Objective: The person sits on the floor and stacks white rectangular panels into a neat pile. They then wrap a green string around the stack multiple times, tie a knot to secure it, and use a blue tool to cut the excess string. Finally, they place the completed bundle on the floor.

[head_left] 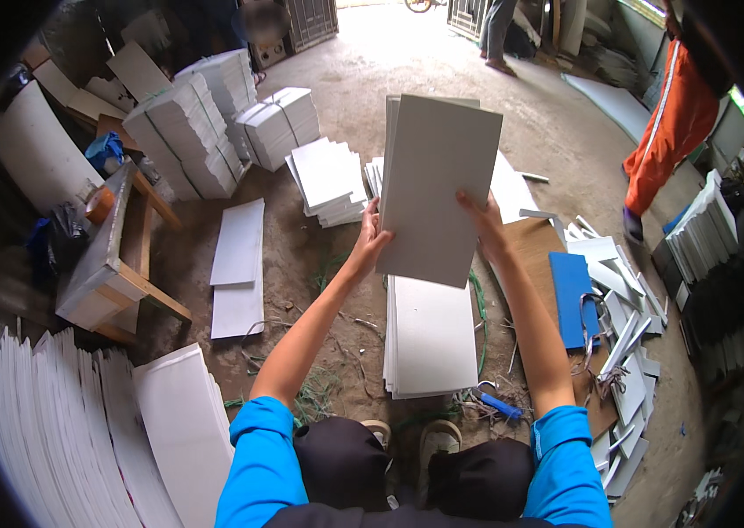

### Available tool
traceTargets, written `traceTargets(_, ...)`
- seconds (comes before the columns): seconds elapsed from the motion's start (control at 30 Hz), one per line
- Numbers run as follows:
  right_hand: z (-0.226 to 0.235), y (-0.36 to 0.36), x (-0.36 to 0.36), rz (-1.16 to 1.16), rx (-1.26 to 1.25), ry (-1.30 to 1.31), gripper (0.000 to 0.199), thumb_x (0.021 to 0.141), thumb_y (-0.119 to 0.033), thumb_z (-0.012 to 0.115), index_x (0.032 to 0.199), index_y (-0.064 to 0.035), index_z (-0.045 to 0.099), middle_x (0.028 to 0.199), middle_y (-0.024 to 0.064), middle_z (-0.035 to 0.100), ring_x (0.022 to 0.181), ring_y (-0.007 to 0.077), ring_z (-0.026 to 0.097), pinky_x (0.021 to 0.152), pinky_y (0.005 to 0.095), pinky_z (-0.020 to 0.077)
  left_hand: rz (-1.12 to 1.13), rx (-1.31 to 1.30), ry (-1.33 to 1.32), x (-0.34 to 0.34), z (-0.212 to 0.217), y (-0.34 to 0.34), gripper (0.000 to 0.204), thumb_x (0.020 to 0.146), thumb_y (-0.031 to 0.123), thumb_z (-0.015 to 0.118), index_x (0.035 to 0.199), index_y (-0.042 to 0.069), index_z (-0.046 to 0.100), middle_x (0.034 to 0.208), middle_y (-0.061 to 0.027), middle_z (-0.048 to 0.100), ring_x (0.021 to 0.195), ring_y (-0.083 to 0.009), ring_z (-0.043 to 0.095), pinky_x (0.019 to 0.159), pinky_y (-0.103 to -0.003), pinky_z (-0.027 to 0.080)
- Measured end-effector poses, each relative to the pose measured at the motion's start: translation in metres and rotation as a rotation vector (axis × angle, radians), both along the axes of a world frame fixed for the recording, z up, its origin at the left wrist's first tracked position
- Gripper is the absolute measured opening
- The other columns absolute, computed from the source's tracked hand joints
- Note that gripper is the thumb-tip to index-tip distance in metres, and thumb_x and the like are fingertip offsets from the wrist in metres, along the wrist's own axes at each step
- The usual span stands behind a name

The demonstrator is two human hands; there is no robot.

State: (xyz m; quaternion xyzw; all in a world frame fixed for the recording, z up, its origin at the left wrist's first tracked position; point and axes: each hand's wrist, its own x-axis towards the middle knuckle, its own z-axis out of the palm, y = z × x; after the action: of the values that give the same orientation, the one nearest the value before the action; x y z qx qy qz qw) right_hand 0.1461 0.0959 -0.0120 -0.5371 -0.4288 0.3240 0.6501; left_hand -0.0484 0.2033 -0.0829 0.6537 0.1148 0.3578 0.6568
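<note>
Both my hands grip a small bundle of pale rectangular boards (441,189), tilted up in front of me above the floor. My left hand (369,239) wraps the lower left edge, thumb on the front face. My right hand (483,227) clasps the right edge, its thumb also on the front; the other fingers are mostly hidden behind. Below the bundle, a stack of white boards (432,339) lies on the ground between my hands and my feet. Partly behind the held boards sits another low stack, mostly hidden.
Strapped board stacks (183,136) stand far left, near a wooden stool lying on its side (117,264). White offcuts (627,352) and a blue panel (572,299) pile at right. A blue-handled tool (500,405) lies near my feet. A person in orange trousers (673,123) stands far right.
</note>
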Motion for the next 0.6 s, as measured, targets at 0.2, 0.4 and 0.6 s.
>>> traceTargets(0.2, 0.021, -0.072, -0.037, -0.138, 0.207, -0.267, 0.062, 0.075, -0.027, 0.065, 0.119, 0.0028, 0.034, 0.106, 0.0124, 0.046, 0.100, 0.0186, 0.046, 0.084, 0.0300, 0.0396, 0.042, 0.102, -0.042, -0.006, 0.078, -0.053, 0.084, 0.079, 0.040, 0.056, 0.135, 0.003, 0.006, 0.134, -0.0159, 0.023, 0.124, -0.0216, 0.025, 0.101, -0.031, 0.024)
traceTargets(0.4, 0.021, -0.119, -0.049, -0.098, 0.084, -0.288, 0.058, 0.068, -0.015, 0.069, 0.114, 0.0018, 0.036, 0.103, 0.0116, 0.046, 0.097, 0.0181, 0.047, 0.081, 0.0296, 0.0413, 0.014, 0.103, -0.075, -0.016, 0.073, -0.087, 0.078, 0.074, 0.021, 0.058, 0.133, 0.002, 0.010, 0.129, -0.0155, 0.029, 0.120, -0.0216, 0.028, 0.100, -0.031, 0.024)
traceTargets(0.6, 0.013, -0.149, -0.054, 0.006, -0.051, -0.328, 0.055, 0.066, -0.015, 0.071, 0.111, -0.0004, 0.041, 0.098, 0.0081, 0.049, 0.094, 0.0174, 0.048, 0.080, 0.0290, 0.0417, 0.058, 0.151, -0.024, -0.024, 0.059, -0.123, 0.071, 0.070, 0.011, 0.059, 0.128, 0.006, 0.019, 0.119, -0.0132, 0.037, 0.114, -0.0217, 0.035, 0.095, -0.033, 0.030)
